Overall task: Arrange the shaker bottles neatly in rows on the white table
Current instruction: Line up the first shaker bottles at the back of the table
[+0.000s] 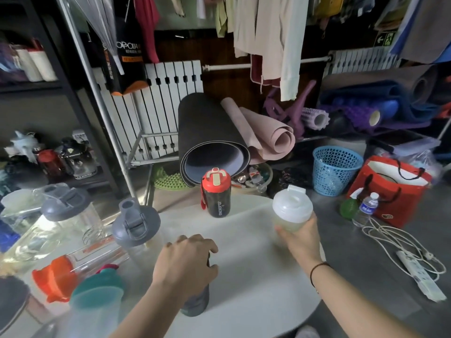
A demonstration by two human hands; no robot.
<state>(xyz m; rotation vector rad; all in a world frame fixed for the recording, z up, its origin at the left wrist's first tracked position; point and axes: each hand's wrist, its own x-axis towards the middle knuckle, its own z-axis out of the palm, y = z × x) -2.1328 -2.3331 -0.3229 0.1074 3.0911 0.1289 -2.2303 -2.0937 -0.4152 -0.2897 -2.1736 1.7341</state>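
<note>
Left hand (pixel 185 259) grips the top of a dark bottle (pixel 195 303) standing on the white table (pixel 256 276). Right hand (pixel 299 236) holds a white-lidded shaker (pixel 291 209) at the table's right edge. A red-lidded bottle (pixel 216 192) stands at the far edge; grey-lidded shakers (pixel 135 224) cluster at left.

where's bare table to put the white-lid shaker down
Free: the white table between the red-lid bottle, the left hand and the right hand. Crowded: the left side, around the grey-lid shakers.
</note>
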